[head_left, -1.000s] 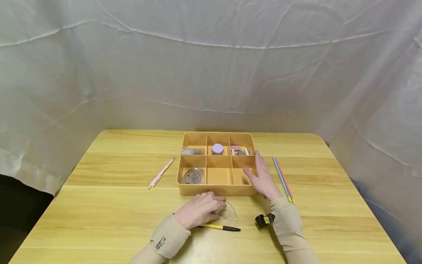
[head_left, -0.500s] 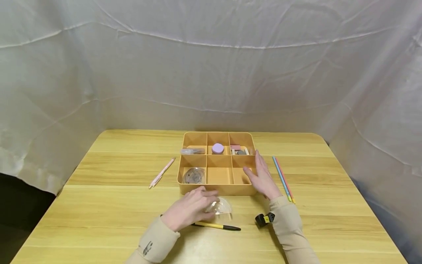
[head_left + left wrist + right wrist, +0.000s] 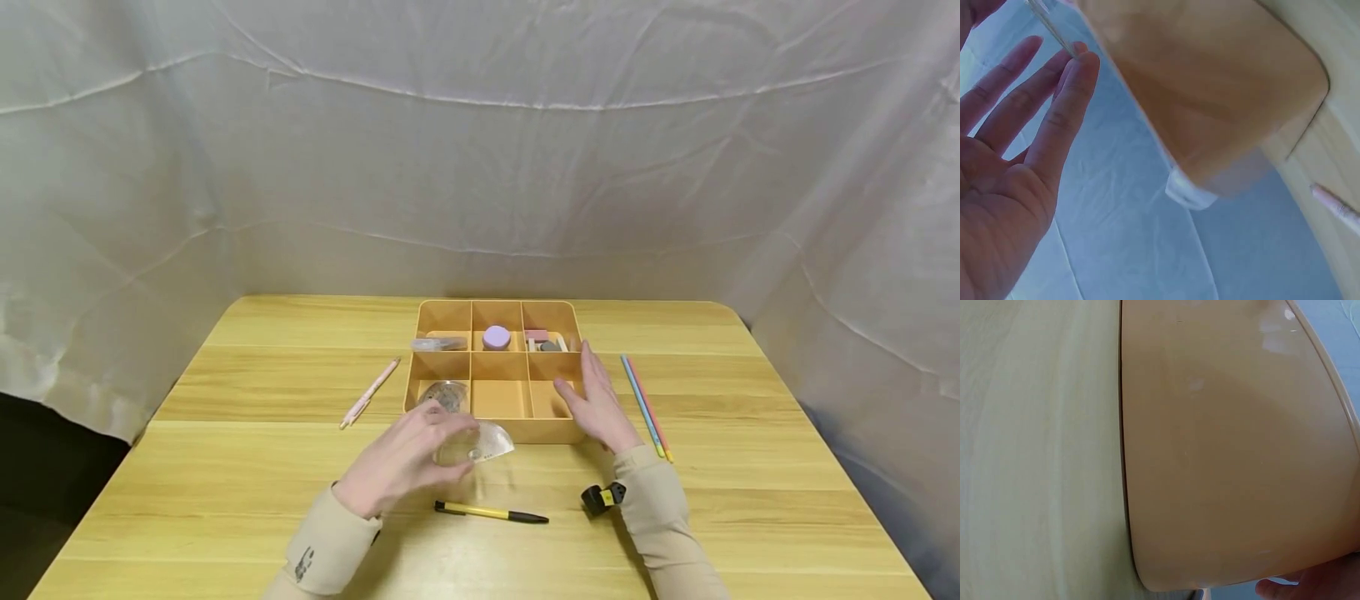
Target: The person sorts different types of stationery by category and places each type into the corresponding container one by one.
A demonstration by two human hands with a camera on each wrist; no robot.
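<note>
Left hand (image 3: 399, 457): you pinched the clear protractor (image 3: 496, 442) above the table (image 3: 262, 500), near the front wall of the tray (image 3: 551, 431)!
Right hand (image 3: 600, 415): lay straight-fingered at the tray's right side; firmness was unreadable.
Protractor step: a carry, seemingly; next called for clearing that wall.
Hidden: protractor's left part, behind your fingers.

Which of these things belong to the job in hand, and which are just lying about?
Job in hand, it seems:
Clear protractor, pinched in left grip
Orange tray, right grip at its side

Likely just lying about:
Pink pen
Yellow-and-black pen
Blue pencil
Pink pencil
</note>
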